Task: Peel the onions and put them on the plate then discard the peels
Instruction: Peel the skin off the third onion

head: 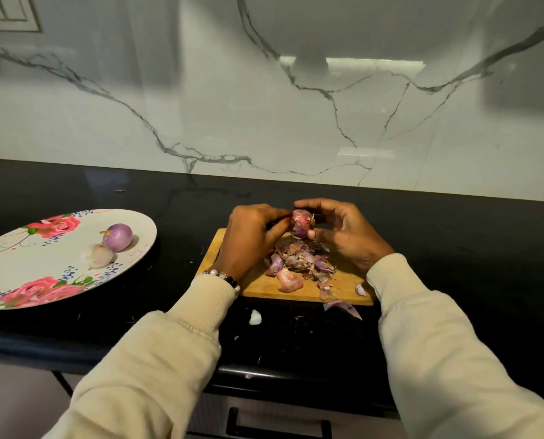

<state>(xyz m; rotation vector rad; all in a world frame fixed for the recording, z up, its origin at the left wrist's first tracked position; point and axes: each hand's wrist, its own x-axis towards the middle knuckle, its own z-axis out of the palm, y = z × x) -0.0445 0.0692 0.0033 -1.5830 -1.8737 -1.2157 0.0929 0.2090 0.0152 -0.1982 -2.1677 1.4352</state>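
A small red onion [302, 224] with papery skin partly on is held above a wooden cutting board [264, 285]. My right hand [343, 231] cups it from the right. My left hand [253, 236] pinches at its left side. Under the hands lies a pile of purple-brown peels [299, 263] on the board. To the left stands a floral plate [17, 280] with a peeled purple onion [117, 237] and a smaller pale peeled onion [97, 255].
The black countertop [454, 236] runs along a white marble backsplash. Loose peel pieces [343, 307] and a white scrap [255, 317] lie on the counter in front of the board. A drawer handle [277, 426] shows below the counter edge.
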